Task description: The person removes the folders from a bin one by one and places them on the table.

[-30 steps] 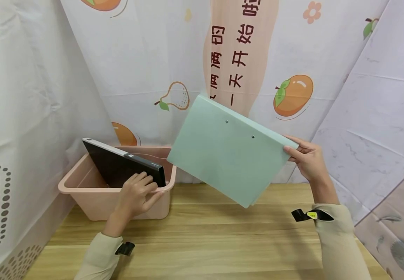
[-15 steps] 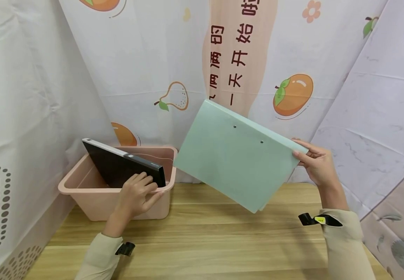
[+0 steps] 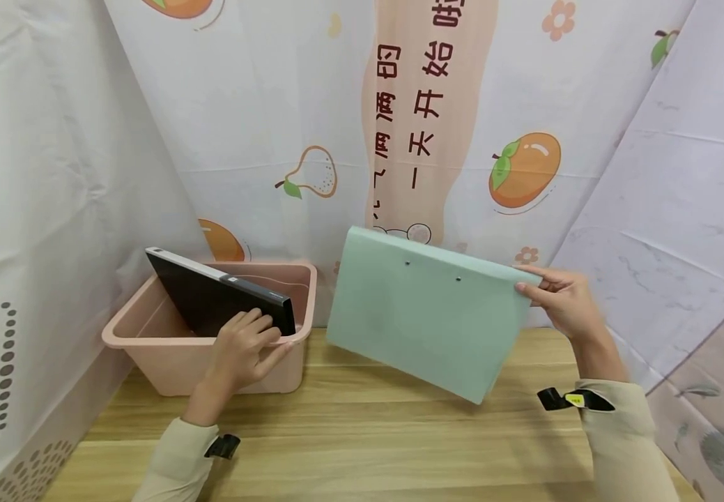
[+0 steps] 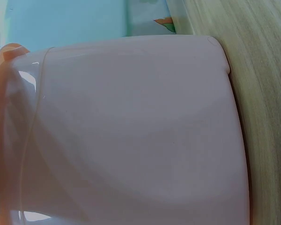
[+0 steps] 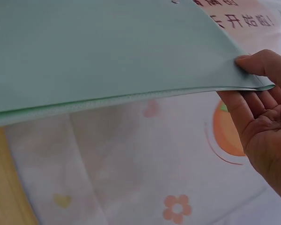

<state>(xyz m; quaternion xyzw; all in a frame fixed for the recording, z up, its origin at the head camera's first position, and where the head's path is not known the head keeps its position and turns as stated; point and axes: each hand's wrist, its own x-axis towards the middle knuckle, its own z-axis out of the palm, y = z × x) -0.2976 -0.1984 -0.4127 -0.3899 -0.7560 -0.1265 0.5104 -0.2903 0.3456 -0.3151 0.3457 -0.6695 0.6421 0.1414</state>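
My right hand (image 3: 565, 300) pinches the right end of a mint-green file folder (image 3: 430, 314), thumb on the near face and fingers behind. The folder hangs tilted over the table, its spine up and two small metal rivets showing; the right wrist view shows its layered edge and the thumb (image 5: 253, 63) on it. My left hand (image 3: 242, 348) holds the front rim of a pink plastic bin (image 3: 167, 355), fingers hooked over it against a black binder (image 3: 217, 300). That binder leans inside the bin, its spine above the rim. The left wrist view shows mostly the bin's outer wall (image 4: 131, 126).
The bin stands on the left of a wood-grain table (image 3: 374, 446). A white fruit-print curtain (image 3: 261, 104) hangs behind, with more fabric at both sides. A thin pale cord (image 3: 274, 279) lies along the bin's back inside.
The green folder first shifts a little right, then drops lower towards the table and tilts less, with my right hand still holding it. My left hand, the bin and the black binder stay put.
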